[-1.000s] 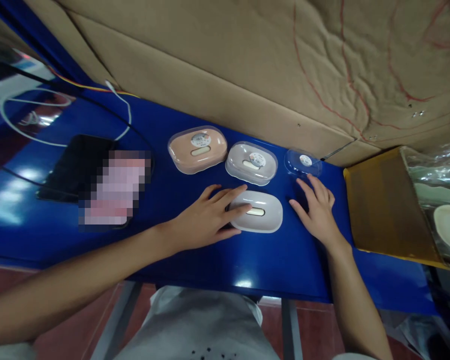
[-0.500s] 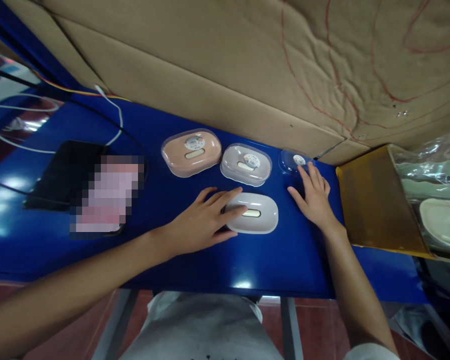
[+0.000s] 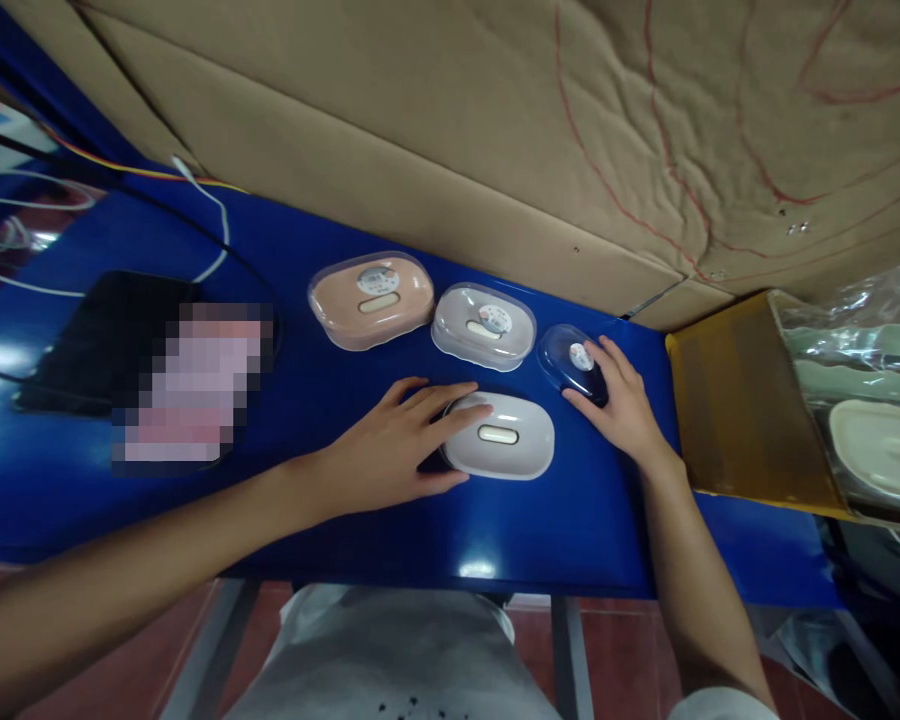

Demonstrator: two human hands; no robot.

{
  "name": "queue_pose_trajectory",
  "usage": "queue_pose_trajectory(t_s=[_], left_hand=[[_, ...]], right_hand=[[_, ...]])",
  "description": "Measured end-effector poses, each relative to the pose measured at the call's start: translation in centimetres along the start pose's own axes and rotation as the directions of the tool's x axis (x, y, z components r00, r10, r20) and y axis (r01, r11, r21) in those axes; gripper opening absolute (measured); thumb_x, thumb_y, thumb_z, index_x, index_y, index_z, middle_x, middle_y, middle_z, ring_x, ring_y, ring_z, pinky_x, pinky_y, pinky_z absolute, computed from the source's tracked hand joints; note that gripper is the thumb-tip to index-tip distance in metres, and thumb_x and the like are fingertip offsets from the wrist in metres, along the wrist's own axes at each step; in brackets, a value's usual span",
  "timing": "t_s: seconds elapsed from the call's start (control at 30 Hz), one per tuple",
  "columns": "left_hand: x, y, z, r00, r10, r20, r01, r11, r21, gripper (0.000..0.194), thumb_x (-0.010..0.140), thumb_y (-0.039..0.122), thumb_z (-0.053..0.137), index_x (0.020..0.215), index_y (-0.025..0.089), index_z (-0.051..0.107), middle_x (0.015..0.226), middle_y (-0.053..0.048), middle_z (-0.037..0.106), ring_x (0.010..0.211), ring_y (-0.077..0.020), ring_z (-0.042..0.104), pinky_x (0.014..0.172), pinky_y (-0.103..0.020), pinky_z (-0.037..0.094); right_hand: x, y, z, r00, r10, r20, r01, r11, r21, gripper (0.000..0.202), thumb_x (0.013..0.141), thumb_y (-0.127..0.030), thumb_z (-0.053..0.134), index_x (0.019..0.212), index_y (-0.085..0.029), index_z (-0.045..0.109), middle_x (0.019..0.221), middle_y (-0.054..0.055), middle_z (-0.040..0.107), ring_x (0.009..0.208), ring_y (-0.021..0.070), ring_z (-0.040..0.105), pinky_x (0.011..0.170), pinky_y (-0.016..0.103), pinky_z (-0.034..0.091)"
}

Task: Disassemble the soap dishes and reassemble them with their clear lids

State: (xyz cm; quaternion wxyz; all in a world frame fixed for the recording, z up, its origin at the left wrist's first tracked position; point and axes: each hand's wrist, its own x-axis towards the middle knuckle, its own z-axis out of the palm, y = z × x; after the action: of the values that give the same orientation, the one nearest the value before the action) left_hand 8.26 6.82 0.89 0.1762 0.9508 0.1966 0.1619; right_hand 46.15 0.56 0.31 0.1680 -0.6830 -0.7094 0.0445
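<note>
A pale grey soap dish (image 3: 521,455) with a cream oblong insert lies uncovered on the blue table. Around its left end are the thumb and fingers of my left hand (image 3: 390,440), the index fingertip resting on its rim. To the right, my right hand (image 3: 624,405) grips a clear plastic lid (image 3: 559,362) between thumb and fingers; the lid is tilted and bears a round sticker. Behind stand two more dishes under clear lids with stickers: a peach soap dish (image 3: 345,318) and a grey soap dish (image 3: 457,345), side by side.
At the right stands an open cardboard box (image 3: 750,400) holding green and cream pieces and clear plastic. A phone (image 3: 202,380) with a blurred screen and a black flat object (image 3: 82,350) lie left, among cables. Brown cardboard (image 3: 390,130) walls the table's back.
My right hand has closed on the clear lid and drawn it a little nearer, tilting it. My left hand stays at the grey dish. The view has shifted slightly.
</note>
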Motion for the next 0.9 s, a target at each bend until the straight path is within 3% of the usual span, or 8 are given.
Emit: queue_pose_trajectory(t_s=[0.17,0.43,0.63,0.9], left_hand=[[0.1,-0.7,-0.2,0.996,-0.083,-0.025,0.083,0.997,-0.003,0.077,0.096,0.037,0.081,0.162,0.024,0.043,0.165,-0.017,0.054,0.145,-0.0363,0.060,0.120,-0.056,0.044],[0.3,-1.2,-0.3,0.988,-0.134,-0.073,0.132,0.991,-0.028,0.087,0.093,0.038,0.085,0.165,0.024,0.037,0.165,-0.018,0.053,0.141,-0.0367,0.061,0.114,-0.051,0.049],[0.1,-1.1,-0.4,0.989,-0.083,-0.120,0.078,0.996,-0.044,0.079,0.098,0.040,0.080,0.164,0.025,0.040,0.162,-0.019,0.055,0.143,-0.0372,0.057,0.116,-0.055,0.048],[0.0,-0.6,-0.2,0.991,0.018,-0.133,-0.022,0.999,-0.030,0.069,0.103,0.042,0.075,0.162,0.024,0.043,0.162,-0.021,0.054,0.146,-0.0360,0.056,0.112,-0.053,0.050]], right_hand=[[-0.9,-2.0,-1.4,0.997,-0.054,-0.057,0.058,0.995,0.083,0.072,0.103,-0.059,0.066,0.164,-0.030,0.044,0.169,0.017,0.047,0.158,0.0377,0.044,0.128,0.063,0.038],[-2.5,-7.0,-1.7,0.958,-0.276,0.082,0.256,0.948,0.191,0.074,0.104,-0.054,0.068,0.168,-0.034,0.035,0.171,0.016,0.044,0.158,0.0375,0.044,0.123,0.061,0.044],[-2.5,-8.2,-0.5,0.925,-0.375,0.064,0.363,0.920,0.147,0.080,0.103,-0.056,0.069,0.170,-0.033,0.032,0.165,0.018,0.050,0.153,0.0398,0.049,0.118,0.063,0.048],[-2.6,-9.6,-0.3,0.902,-0.424,0.081,0.413,0.902,0.125,0.085,0.103,-0.057,0.069,0.173,-0.034,0.028,0.168,0.016,0.049,0.156,0.0384,0.046,0.123,0.062,0.042]])
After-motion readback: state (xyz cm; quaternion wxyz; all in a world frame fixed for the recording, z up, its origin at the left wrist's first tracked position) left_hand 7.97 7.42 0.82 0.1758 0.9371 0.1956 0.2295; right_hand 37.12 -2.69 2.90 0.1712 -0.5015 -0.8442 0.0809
